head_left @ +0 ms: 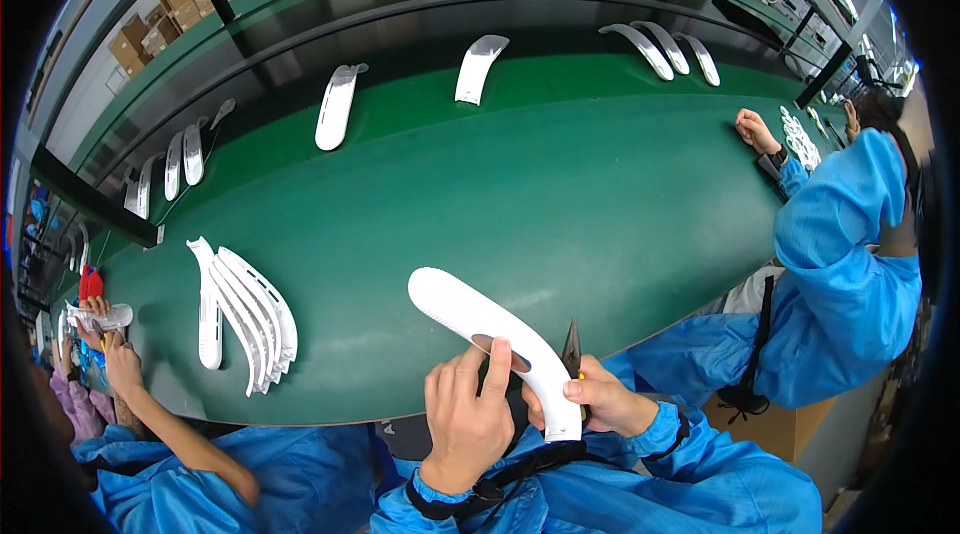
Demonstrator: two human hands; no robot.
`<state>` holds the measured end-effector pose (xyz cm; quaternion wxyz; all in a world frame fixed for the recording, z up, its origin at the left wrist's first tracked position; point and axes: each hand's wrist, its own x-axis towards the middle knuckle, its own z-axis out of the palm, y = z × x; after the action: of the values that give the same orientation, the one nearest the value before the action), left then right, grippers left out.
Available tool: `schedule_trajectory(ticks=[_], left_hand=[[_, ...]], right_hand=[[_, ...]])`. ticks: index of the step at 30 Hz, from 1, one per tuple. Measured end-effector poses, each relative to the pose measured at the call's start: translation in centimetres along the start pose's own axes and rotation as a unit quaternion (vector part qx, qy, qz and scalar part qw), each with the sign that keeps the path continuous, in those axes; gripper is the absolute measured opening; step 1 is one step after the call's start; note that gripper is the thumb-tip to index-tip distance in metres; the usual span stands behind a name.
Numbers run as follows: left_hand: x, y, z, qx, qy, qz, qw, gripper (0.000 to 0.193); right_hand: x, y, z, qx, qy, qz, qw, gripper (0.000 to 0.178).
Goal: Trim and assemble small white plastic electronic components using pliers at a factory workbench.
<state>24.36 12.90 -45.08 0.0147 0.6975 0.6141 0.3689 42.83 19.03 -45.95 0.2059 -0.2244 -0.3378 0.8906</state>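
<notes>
Panel, white and curved (485, 314), is at the near edge of the green table (400, 204), between both hands. Long axis bends: rounded end toward 10 o'clock, narrow end toward 5.

Right hand (610, 399): clamped on the narrow end, thumb on the face, fingertips showing at the opposite edge. Pliers (572, 349) sit in the same hand, beside the panel's right edge, nose toward 12.

Left hand (465, 424): one digit stretched onto the face at the dark opening, others bent; thumb's grip underneath cannot be told.

Key relation: from the right thumb, opening lies toward 10 o'clock and rounded end farther along that line. Left hand is nearer to both; right is nearer the narrow end.

Fanned white panels (250, 314) lie toward 10 o'clock from left hand, well apart.
</notes>
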Motion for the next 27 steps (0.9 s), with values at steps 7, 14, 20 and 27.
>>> schedule_trajectory(ticks=[7,14,20,27], left_hand=[[0.1,0.4,-0.4,-0.035,-0.03,0.005,0.999,0.061],[1.1,-2.8,-2.4,-0.057,-0.031,-0.07,0.995,0.043],[0.5,-5.8,-1.5,-0.061,-0.004,-0.09,0.994,0.032],[0.3,-5.6,-1.0,-0.055,0.001,-0.088,0.995,0.029]], right_hand=[[0.4,0.6,0.0,0.019,0.064,-0.031,0.997,0.051],[2.6,-5.3,-2.1,-0.075,0.191,-0.08,0.975,0.031],[8.1,-14.1,-7.2,0.065,0.29,-0.287,0.911,0.039],[6.3,-13.2,-7.8,-0.108,0.332,-0.24,0.906,0.028]])
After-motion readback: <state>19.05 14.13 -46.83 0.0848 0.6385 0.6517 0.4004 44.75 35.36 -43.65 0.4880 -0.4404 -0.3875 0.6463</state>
